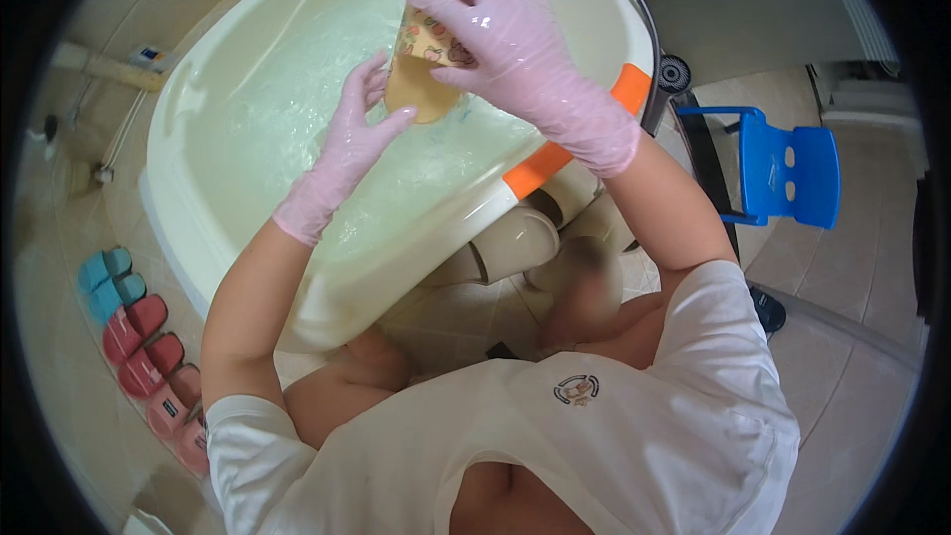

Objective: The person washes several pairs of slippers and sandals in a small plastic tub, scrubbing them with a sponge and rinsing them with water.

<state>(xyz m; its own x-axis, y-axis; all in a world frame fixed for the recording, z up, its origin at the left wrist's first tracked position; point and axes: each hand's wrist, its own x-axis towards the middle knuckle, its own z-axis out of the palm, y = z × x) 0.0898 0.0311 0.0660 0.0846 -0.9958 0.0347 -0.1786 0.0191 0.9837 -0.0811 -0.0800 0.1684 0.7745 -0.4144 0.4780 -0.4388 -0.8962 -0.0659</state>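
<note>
A yellow slide slipper (pixel 422 89) with a printed strap is held over a plastic bathtub (pixel 223 238) of water. My right hand (pixel 513 52), in a wet pink glove, grips it by the strap and side. My left hand (pixel 360 115), gloved the same way, is beside the slipper's lower end with its fingers apart; whether the thumb touches the slipper cannot be told. Rippled, pale green-looking water (pixel 297 111) lies below both hands.
Beige slippers (pixel 516 241) lie on the tiles by the tub's near side. A blue plastic chair (pixel 773 171) stands at the right, with a dark slipper (pixel 767 308) nearer me. Blue slippers (pixel 111 286) and red slippers (pixel 141 342) line the left wall.
</note>
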